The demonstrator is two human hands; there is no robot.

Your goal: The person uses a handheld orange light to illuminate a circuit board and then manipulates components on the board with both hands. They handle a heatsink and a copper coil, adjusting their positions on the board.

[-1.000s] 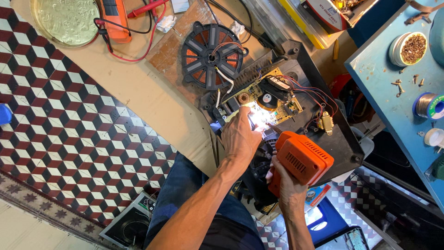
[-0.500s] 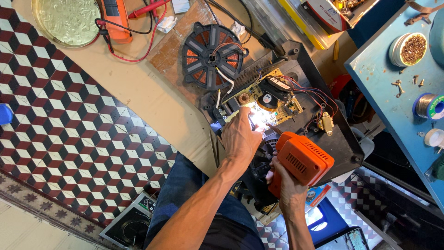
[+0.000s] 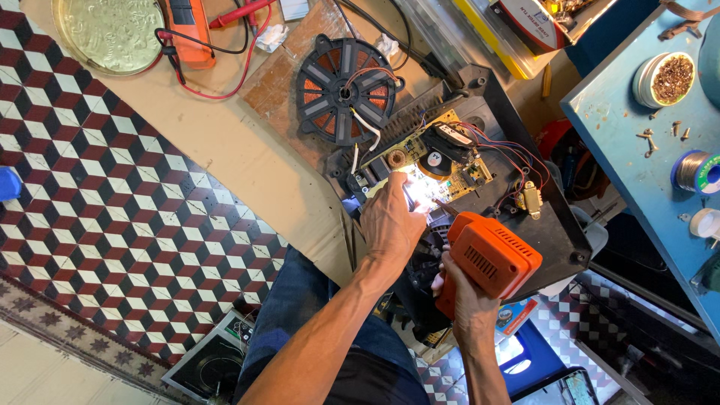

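Note:
An opened black appliance base (image 3: 555,225) lies in front of me with its green circuit board (image 3: 450,161) exposed. A round copper coil (image 3: 345,90) lies beside it, still joined by white wires. My left hand (image 3: 390,221) rests on the board's near edge, pinching a small part that I cannot make out. My right hand (image 3: 461,296) grips an orange electric screwdriver (image 3: 491,255) whose tip points at the brightly lit spot by my left fingers. My knees in blue jeans are below.
An orange multimeter (image 3: 191,30) with red and black leads and a round metal tray (image 3: 109,30) lie at the far left. A blue table (image 3: 637,150) on the right carries a tin of screws (image 3: 671,79) and a solder spool (image 3: 697,171). Patterned tile floor spreads left.

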